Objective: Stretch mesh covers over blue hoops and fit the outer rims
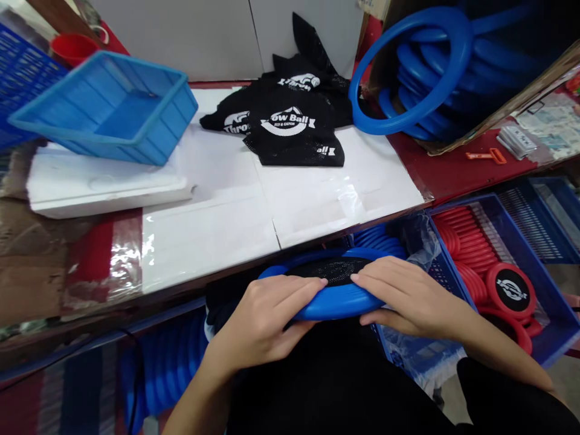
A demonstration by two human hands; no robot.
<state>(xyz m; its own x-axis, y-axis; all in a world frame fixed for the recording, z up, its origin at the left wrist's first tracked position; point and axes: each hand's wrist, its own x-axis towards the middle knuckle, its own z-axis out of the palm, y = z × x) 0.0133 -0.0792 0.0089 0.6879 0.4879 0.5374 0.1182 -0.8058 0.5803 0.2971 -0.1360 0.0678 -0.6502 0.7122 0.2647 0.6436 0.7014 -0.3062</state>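
Observation:
Both of my hands grip a blue ring with black mesh [338, 305] across its middle, held nearly flat at the table's front edge. My left hand [267, 314] is closed on its near left rim, thumb tip close to the mesh. On the near right rim my right hand [408, 296] is closed, with some fingers hidden under the ring. Black mesh pieces [290, 130] with white "Throw Ball" print lie in a loose pile at the back of the table.
A white-topped table [217, 241] spans the front. At left, a light blue bin [154, 148] rests on a white foam block [113, 196]. Blue rings [457, 66] fill a carton at back right. Below it, a blue crate [553, 302] holds red rings [471, 241]. An orange scraper-like tool [489, 156] lies nearby.

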